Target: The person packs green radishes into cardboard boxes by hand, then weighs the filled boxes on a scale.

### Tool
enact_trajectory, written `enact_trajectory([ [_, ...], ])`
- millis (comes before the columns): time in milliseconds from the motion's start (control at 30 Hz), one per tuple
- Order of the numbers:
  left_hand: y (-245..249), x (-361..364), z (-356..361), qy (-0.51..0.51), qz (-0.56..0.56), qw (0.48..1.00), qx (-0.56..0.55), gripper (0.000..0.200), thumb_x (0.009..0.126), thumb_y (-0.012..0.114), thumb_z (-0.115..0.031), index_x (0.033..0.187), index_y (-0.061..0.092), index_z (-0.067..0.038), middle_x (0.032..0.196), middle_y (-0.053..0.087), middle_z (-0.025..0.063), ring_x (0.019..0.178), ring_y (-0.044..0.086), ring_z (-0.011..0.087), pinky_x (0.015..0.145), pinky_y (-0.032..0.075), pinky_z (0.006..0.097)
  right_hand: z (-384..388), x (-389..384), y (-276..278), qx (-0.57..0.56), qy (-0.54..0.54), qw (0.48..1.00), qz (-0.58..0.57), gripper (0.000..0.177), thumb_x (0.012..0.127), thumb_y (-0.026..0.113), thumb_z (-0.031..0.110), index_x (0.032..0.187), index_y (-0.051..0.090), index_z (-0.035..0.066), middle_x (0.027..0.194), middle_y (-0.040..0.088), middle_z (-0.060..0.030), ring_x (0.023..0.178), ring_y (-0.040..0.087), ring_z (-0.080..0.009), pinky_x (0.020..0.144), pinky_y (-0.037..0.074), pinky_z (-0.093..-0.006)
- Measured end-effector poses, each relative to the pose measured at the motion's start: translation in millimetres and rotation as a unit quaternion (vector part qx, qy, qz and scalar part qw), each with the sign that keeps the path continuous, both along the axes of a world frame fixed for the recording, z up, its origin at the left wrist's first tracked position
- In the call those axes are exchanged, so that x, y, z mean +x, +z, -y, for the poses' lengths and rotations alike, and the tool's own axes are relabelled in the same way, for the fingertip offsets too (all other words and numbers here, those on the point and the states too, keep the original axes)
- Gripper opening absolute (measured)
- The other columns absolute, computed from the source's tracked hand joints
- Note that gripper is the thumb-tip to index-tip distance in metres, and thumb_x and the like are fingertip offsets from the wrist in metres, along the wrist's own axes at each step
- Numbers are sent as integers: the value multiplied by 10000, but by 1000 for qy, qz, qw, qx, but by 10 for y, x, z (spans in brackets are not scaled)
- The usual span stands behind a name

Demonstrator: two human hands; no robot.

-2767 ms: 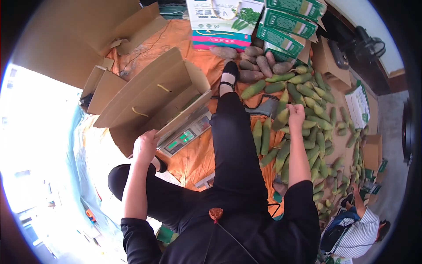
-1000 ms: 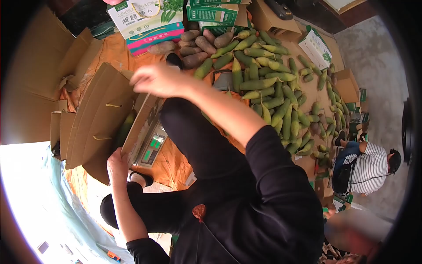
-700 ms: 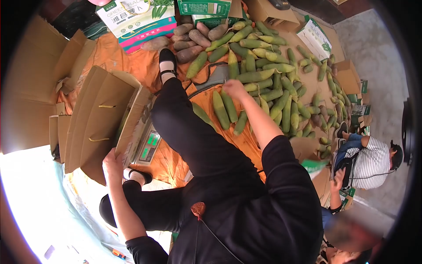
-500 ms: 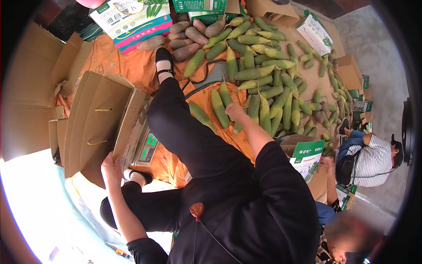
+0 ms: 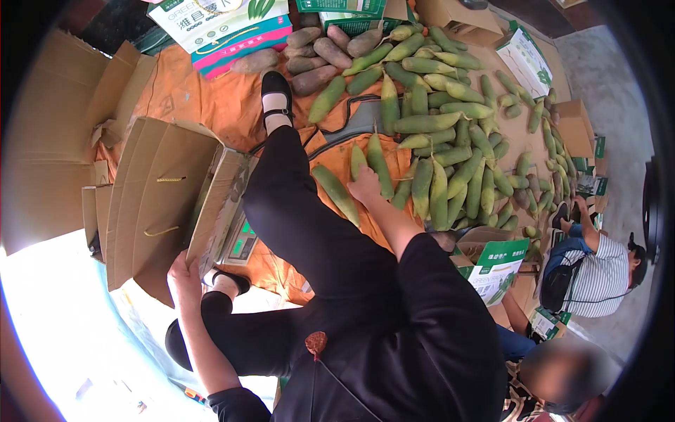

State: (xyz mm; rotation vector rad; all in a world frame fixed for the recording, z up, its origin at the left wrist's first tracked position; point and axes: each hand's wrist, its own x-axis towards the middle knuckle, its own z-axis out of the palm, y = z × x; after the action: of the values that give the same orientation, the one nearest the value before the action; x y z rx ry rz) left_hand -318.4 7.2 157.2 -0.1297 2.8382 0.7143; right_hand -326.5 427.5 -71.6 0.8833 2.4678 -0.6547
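My left hand (image 5: 184,280) is closed on the lower edge of an open cardboard box (image 5: 163,204) with yellow cord handles. The box rests on a scale (image 5: 242,243) with a lit green display, partly hidden behind its flap. My right hand (image 5: 365,186) is wrapped round the lower part of a green radish (image 5: 358,159), whose upper end sticks out past the fingers. One green radish (image 5: 380,165) lies just right of that hand, and another (image 5: 335,193) lies to its left on the orange sheet.
A large pile of green radishes (image 5: 450,126) spreads to the right. Reddish radishes (image 5: 316,77) lie beyond my foot, beside a printed carton (image 5: 225,28). Two other people sit at the right, one in a striped shirt (image 5: 598,271), near a green-and-white carton (image 5: 492,271).
My right hand has moved left and closed round a green radish, shifting it slightly. My left hand stays on the box edge. The whole view has swung a little.
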Motion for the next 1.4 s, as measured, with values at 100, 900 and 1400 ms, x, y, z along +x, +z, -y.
enact_trajectory([
  [100, 6, 3, 6, 0, -2, 1000, 0, 203, 827, 557, -37, 1016, 620, -1, 893, 638, 213, 828, 633, 369, 741, 494, 388, -93, -74, -85, -32, 0, 999, -10, 690, 741, 742, 269, 1308, 398, 77, 1283, 498, -154, 1205, 467, -362, 981, 417, -434],
  [900, 89, 29, -35, 12, 13, 999, -30, 221, 819, 594, -97, 1032, 648, -72, 960, 647, 141, 902, 619, 339, 795, 496, 403, 13, -497, 351, -259, 30, 952, -158, 600, 751, 731, 75, 1240, 388, 16, 1130, 561, -134, 1056, 569, -269, 881, 463, -374],
  [1400, 124, -5, -40, -6, 26, 997, -70, 195, 831, 579, -148, 999, 640, -70, 939, 647, 173, 908, 615, 354, 788, 490, 437, 1868, -1188, 3396, -448, 373, 629, -514, 634, 648, 803, 93, 1199, 490, 72, 1072, 588, -117, 1035, 565, -298, 890, 447, -399],
])
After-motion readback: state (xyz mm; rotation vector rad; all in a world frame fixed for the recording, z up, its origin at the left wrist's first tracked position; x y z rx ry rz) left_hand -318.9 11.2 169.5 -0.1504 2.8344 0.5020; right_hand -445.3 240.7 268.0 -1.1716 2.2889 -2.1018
